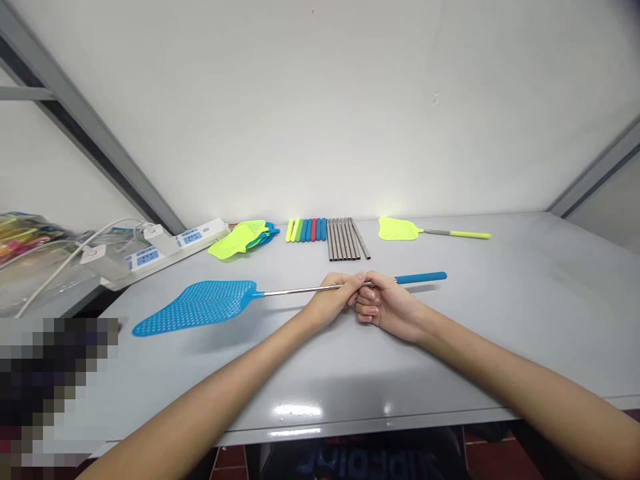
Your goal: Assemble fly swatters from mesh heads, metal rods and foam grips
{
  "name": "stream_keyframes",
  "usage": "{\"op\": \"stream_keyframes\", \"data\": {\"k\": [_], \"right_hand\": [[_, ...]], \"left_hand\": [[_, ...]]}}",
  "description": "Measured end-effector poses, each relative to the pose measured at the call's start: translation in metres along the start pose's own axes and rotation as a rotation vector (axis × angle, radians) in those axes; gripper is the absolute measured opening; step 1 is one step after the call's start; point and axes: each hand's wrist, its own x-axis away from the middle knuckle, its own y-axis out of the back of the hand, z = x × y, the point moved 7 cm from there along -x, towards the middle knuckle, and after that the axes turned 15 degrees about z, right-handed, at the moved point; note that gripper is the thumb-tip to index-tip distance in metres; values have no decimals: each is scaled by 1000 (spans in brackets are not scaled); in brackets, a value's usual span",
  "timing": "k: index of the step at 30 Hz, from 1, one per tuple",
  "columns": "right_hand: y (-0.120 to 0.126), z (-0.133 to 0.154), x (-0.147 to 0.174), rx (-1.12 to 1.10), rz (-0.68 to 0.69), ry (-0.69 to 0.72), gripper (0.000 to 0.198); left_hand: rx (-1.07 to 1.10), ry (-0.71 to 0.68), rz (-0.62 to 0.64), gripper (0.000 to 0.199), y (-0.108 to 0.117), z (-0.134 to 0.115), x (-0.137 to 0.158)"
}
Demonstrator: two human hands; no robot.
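Note:
A blue fly swatter (200, 307) with a thin metal rod and a blue handle stretches sideways just above the table. Both hands meet near the middle of its rod. My left hand (337, 297) is closed round the rod on the side toward the perforated head. Right beside it, touching, my right hand (383, 303) pinches the rod close to the blue handle, its other fingers curled. The blue head points left and the handle sticks out to the right.
On the grey table (500, 320) lie yellow and blue swatter heads (240, 240), a row of coloured handles (307, 230), several metal tubes (345, 240) and a yellow fly swatter (400, 229). A power strip (150, 263) with plugs stands left. Bagged items (25, 247) lie farther left.

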Motion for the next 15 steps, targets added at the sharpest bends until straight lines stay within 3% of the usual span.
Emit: {"op": "stream_keyframes", "data": {"k": [15], "right_hand": [[1,1,-2,72,-12,-7,33]], "left_hand": [[106,20,71,41,4,8,-7]]}}
